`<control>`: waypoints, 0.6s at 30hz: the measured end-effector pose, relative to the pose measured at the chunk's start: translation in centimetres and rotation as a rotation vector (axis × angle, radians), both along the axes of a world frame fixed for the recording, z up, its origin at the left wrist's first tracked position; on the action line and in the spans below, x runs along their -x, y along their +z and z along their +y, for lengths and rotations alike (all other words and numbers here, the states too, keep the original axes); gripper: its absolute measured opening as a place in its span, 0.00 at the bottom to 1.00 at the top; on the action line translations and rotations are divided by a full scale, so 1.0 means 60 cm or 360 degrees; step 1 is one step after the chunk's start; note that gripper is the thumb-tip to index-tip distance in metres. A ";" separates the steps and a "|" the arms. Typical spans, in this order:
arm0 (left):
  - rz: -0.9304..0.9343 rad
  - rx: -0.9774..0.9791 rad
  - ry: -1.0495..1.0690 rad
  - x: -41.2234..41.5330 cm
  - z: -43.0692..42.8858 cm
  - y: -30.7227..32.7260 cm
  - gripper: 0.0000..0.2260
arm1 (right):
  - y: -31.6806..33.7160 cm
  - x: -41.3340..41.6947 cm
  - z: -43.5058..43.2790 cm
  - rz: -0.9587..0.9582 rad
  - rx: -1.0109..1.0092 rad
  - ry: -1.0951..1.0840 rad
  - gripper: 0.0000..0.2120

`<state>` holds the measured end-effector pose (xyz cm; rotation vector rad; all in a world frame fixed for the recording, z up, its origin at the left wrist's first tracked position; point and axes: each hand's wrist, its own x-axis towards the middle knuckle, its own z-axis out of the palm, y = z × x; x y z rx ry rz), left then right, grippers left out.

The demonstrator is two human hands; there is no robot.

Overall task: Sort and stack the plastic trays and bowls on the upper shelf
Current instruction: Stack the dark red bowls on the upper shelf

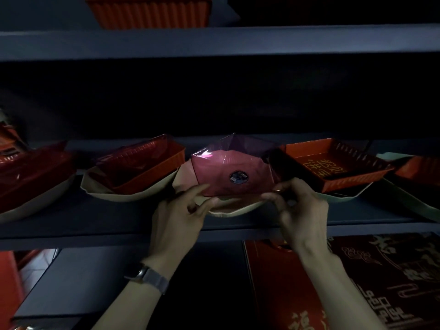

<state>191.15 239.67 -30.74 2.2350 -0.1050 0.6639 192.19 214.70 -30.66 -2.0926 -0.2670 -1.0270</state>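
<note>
A pink plastic bowl (228, 172) wrapped in clear film, with a round dark sticker, sits tilted in a cream bowl (234, 210) at the middle of the dark shelf (119, 220). My left hand (181, 210) grips the pink bowl's lower left edge. My right hand (297, 206) pinches its lower right edge. To the left, a wrapped red tray (147, 163) rests in another cream bowl (133, 194). To the right, an open red tray with gold characters (333, 165) lies on a pale bowl (345, 197).
At the far left lies another wrapped red tray (31, 170) in a cream bowl. A pale green bowl (409, 201) with a red tray is at the far right. A ribbed red tray (150, 13) stands on the shelf above. Red printed boxes (357, 282) stand below.
</note>
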 end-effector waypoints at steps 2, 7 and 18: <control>0.0082 0.0057 -0.0070 0.000 -0.001 -0.001 0.15 | 0.003 0.005 -0.001 -0.0001 -0.0013 0.0009 0.09; -0.0064 0.0007 -0.0129 0.001 -0.002 0.016 0.09 | 0.012 0.022 0.004 -0.0005 -0.0067 0.0057 0.09; -0.0384 -0.0042 -0.0312 0.073 0.013 0.051 0.04 | 0.056 0.098 0.005 -0.0039 0.0052 0.0189 0.11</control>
